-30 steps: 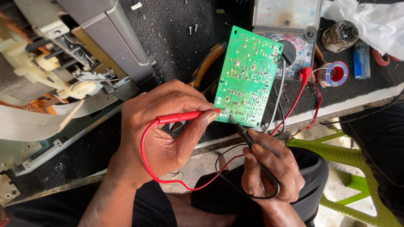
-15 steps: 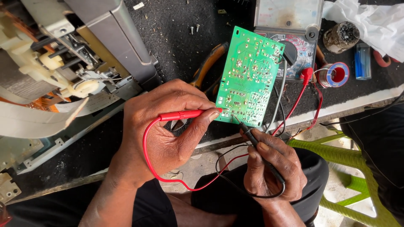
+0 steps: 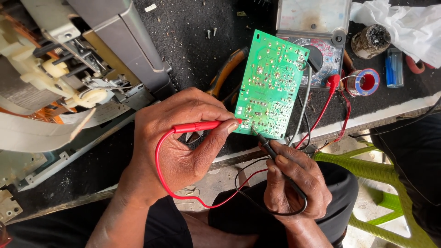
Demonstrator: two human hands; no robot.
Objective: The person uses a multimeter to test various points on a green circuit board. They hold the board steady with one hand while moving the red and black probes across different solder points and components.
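Note:
A green circuit board (image 3: 272, 85) stands tilted on the black bench, solder side facing me. My left hand (image 3: 183, 138) grips a red test probe (image 3: 204, 125) whose tip touches the board's lower left corner. My right hand (image 3: 296, 183) grips a black test probe (image 3: 271, 149), and its tip rests on the board's lower edge just right of the red one. Red and black leads loop below both hands. They run up toward an analogue multimeter (image 3: 317, 32) lying behind the board.
A dismantled grey appliance with white plastic parts and a ribbon cable (image 3: 73, 78) fills the left. Orange-handled pliers (image 3: 225, 71) lie behind the board. A solder spool (image 3: 367, 82), blue lighter (image 3: 394, 66), white cloth (image 3: 404, 25) and small screws (image 3: 211, 32) sit at the back. A green chair (image 3: 381, 202) stands lower right.
Both probe tips stay on the board's lower edge. The view has shifted slightly, and the hands have barely moved.

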